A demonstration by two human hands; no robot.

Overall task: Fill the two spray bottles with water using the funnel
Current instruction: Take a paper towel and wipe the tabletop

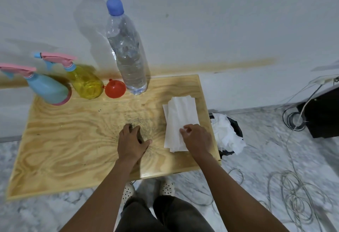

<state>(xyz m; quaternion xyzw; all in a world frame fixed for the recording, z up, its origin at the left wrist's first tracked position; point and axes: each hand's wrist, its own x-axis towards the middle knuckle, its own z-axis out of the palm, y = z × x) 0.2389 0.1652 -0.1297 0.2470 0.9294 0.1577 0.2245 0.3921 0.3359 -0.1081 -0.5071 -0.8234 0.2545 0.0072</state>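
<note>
Two spray bottles stand at the table's back left, both with pink trigger heads on: a blue spray bottle (48, 89) and a yellow spray bottle (86, 83). A red funnel (115, 89) lies on the table beside the yellow one. To its right stands a tall clear water bottle (129, 53) with a blue cap, mostly full. My left hand (131, 142) rests flat on the bare wood near the middle, fingers spread. My right hand (197, 138) lies on a stack of white paper towels (178, 117), fingertips pinching the top sheet.
The wooden table (60, 149) stands against a white wall. A black bin (229, 134) stuffed with crumpled white paper sits at the table's right edge. Cables (297, 195) loop over the marble floor at the right, near a black box (322, 114).
</note>
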